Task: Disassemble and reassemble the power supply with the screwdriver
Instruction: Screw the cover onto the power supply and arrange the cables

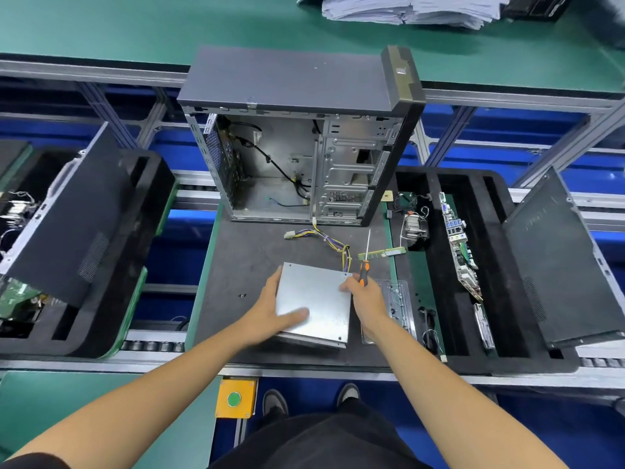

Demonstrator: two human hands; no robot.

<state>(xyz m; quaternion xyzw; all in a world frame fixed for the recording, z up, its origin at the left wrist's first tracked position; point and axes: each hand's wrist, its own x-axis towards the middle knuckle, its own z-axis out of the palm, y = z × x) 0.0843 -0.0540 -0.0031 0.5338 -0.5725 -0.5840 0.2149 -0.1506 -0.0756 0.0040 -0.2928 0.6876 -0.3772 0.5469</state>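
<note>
Both hands are sitting on the flat silver sheet-metal power supply box (pixel 313 304), which is lying on the dark grey work surface (pixel 243 258) right in front of the person. Left hand (pixel 270 311) is lying along the box's left edge with the fingers fairly straight and the thumb pressing down on the lid, so it's steadying rather than gripping. Right hand (pixel 363 294) is curling around the orange-and-black handled screwdriver (pixel 364 262), shaft pointing up and away, while its fingertips are touching the box's far right corner.

Just beside that hand a clear plastic tray (pixel 395 306) is lying at the surface's right edge. A bit further out, the bundle of yellow, black and purple wires (pixel 333 243) is trailing from the box's far corner toward the open black and silver computer tower case (pixel 297 147), standing upright at the back with its side panel off.

What I'd be worrying about: a tiny dark thing, maybe a loose screw (pixel 241 295), is sitting left of the box, and sliding the box around could be knocking it off the edge. Also, with the tool hand doubling as a steadying hand, the tip could be slipping and snagging those wires.
</note>
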